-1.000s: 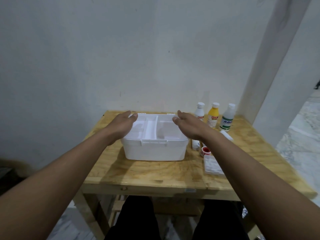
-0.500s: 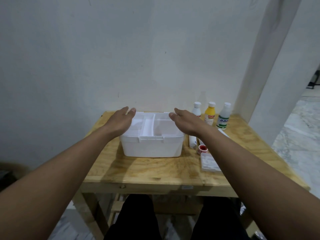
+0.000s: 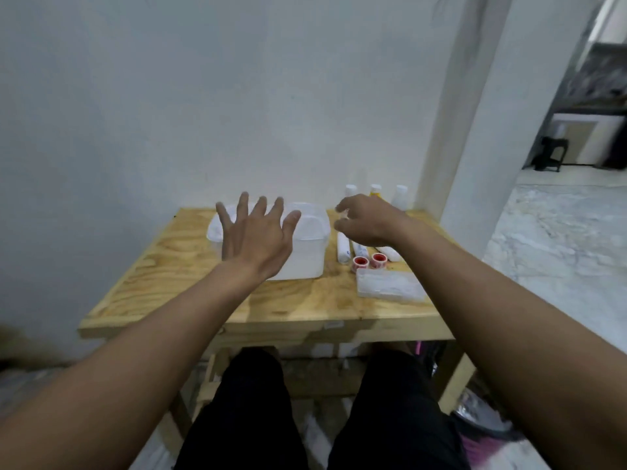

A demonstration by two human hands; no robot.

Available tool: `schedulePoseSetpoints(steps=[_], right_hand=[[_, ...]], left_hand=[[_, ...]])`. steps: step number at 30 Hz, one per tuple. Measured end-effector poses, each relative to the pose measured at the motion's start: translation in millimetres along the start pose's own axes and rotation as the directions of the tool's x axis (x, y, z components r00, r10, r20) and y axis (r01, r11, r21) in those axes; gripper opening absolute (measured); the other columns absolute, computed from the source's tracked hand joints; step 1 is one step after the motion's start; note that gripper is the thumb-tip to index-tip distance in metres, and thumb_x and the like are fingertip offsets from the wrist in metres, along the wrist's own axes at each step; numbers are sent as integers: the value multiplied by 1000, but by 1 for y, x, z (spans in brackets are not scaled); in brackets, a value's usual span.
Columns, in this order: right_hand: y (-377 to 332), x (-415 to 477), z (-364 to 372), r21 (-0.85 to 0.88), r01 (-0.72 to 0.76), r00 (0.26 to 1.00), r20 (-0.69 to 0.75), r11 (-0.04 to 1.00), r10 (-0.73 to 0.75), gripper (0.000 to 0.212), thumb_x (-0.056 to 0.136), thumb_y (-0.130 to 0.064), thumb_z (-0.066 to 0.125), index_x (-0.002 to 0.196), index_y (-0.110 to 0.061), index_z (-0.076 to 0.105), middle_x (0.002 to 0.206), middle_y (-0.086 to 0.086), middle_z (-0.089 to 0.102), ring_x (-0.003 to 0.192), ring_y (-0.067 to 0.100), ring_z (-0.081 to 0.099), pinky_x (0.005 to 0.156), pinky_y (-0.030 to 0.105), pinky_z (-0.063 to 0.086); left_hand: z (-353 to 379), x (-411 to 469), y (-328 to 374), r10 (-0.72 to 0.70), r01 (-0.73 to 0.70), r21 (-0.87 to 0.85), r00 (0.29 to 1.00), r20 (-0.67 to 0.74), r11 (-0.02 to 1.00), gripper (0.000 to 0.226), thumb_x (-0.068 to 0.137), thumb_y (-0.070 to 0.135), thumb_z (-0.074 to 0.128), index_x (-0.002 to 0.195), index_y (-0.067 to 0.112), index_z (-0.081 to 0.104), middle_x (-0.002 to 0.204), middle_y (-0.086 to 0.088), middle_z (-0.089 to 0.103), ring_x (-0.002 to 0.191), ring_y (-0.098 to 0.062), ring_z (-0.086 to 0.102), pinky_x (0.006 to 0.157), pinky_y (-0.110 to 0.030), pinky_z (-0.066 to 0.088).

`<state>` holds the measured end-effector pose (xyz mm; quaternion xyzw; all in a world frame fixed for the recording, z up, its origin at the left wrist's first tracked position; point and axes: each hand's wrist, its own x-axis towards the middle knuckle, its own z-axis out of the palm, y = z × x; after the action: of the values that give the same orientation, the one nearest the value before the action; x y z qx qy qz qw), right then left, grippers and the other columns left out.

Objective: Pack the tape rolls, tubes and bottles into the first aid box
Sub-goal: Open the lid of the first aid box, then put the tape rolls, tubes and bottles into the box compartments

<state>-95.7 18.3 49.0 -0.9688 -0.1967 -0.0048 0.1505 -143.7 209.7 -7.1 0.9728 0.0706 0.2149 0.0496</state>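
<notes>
1. The first aid box (image 3: pixel 305 256) sits near the surface's (image 3: pixel 176 262) back edge; the left hand (image 3: pixel 254 239) is spread open above it.
2. The right hand (image 3: pixel 364 220) hovers over the tubes (image 3: pixel 343 247), fingers loosely curled, seemingly empty through the blur.
3. Tape rolls (image 3: pixel 360 262) lie in front of the tubes; bottles (image 3: pixel 401 195) stand at the back right corner.

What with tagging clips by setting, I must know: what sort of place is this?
Likely a home: a plain plywood table against a bare white wall, a marbled floor, and a dark stool in a room beyond.
</notes>
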Motion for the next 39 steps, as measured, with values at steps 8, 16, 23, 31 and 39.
schedulePoseSetpoints(steps=[8,16,23,31,39], right_hand=[[21,-34,-3,-334,-91,951,250,938,181,29,80,-30,75,98,-9,65,97,2,65,83,19,61,70,33,50],[45,-44,17,-449,-132,899,320,884,297,86,77,-32,83,149,-10,41,142,13,51,111,27,58,97,45,53],[42,-41,6,-407,-98,917,319,908,241,48,76,-42,78,109,-10,63,85,-2,57,89,19,61,84,36,55],[8,-27,-48,-376,-84,955,234,923,183,45,71,-42,78,105,-15,70,103,4,68,92,26,67,77,35,56],[-25,6,-71,-221,-81,968,216,972,130,59,64,-47,84,112,-17,67,112,1,66,97,26,67,82,42,62]], left_hand=[[11,-13,3,-12,10,30,999,52,1000,69,100,61,2,158,32,26,164,-7,27,153,-34,9,116,-67,-5],[12,-14,6,-27,26,27,998,50,999,70,101,57,2,158,25,27,164,-6,28,153,-32,11,118,-65,-4],[12,-14,4,-29,29,7,999,43,1000,70,101,57,4,159,23,26,163,-7,29,153,-32,13,118,-63,-3],[0,-3,-15,-46,45,-36,999,-22,998,69,102,57,7,158,21,28,161,-6,34,152,-31,18,119,-62,3],[-10,18,-44,-101,107,-68,991,87,992,63,104,50,14,160,21,20,164,-12,23,151,-35,15,119,-61,11]])
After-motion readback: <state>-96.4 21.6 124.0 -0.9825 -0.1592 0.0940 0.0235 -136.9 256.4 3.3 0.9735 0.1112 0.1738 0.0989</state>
